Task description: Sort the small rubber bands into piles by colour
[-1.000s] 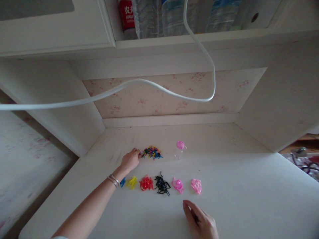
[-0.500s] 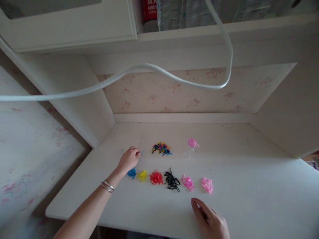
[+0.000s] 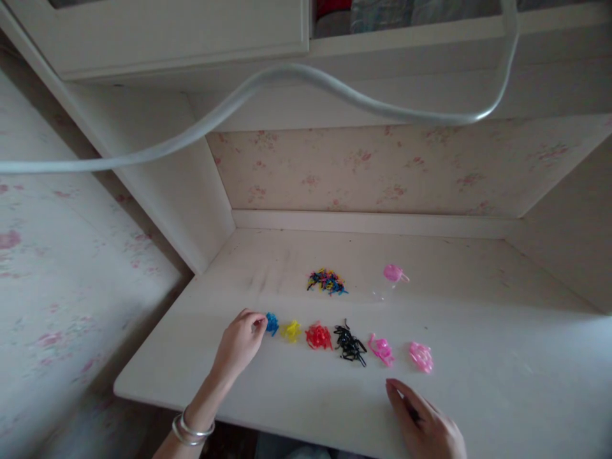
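Note:
My left hand [image 3: 242,338] is pinched, its fingertips at the left edge of a small pile of blue rubber bands [image 3: 271,324]. Any band between the fingertips blends into that pile. Rightward in a row lie yellow bands [image 3: 291,331], red bands [image 3: 319,336], black bands [image 3: 350,344], bright pink bands [image 3: 381,350] and pale pink bands [image 3: 421,357]. Behind the row sits a mixed-colour heap of bands [image 3: 327,281]. My right hand [image 3: 425,421] rests near the front of the desk, thumb and forefinger together; a dark patch shows inside its curl, which I cannot identify.
A clear container with a pink lid [image 3: 393,273] stands behind the pink piles on the white desk [image 3: 502,395]. A pale cable [image 3: 354,95] hangs across the upper view, before the overhead cabinet [image 3: 191,38]. The side panel [image 3: 157,166] bounds the left.
My left hand has come from beside the mixed heap, with a small blue band in its fingertips, towards me to the blue pile. My right hand stays by the desk front. The view has shifted.

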Action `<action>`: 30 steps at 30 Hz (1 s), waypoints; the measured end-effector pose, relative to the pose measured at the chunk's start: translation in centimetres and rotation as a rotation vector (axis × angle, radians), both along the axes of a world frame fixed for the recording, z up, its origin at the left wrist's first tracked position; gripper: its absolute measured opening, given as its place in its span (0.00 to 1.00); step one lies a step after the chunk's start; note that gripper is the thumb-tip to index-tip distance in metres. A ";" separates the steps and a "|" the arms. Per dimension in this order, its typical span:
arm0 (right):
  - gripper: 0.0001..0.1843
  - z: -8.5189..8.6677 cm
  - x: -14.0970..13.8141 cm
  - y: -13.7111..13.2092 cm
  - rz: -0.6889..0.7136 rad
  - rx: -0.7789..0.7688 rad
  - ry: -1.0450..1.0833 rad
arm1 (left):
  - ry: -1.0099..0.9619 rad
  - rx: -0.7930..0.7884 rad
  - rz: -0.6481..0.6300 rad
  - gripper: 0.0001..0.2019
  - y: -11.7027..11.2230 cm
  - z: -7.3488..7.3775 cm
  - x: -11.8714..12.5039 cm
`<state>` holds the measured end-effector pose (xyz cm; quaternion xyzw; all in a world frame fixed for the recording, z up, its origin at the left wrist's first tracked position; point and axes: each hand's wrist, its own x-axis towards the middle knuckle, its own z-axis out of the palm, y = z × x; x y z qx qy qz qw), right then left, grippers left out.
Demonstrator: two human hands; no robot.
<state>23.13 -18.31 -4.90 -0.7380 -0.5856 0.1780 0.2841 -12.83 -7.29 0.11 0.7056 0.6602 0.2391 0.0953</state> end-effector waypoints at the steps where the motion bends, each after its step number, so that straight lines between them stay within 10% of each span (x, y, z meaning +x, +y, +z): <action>1: 0.22 0.1 -0.1 0.0 -0.011 -0.011 0.023 | -0.003 0.010 0.002 0.13 -0.2 -0.3 0.0; 9: 0.26 2.8 0.1 1.0 0.002 -0.098 0.254 | -0.123 0.109 0.035 0.14 -0.8 -1.1 -0.4; 18: 0.18 10.5 -3.0 10.3 0.265 -0.155 -0.189 | -0.594 0.081 0.324 0.20 -6.0 -4.0 -0.7; 30: 0.25 7.3 -7.8 18.3 0.167 -0.285 -0.532 | -0.400 0.153 0.168 0.14 -6.4 -3.8 0.2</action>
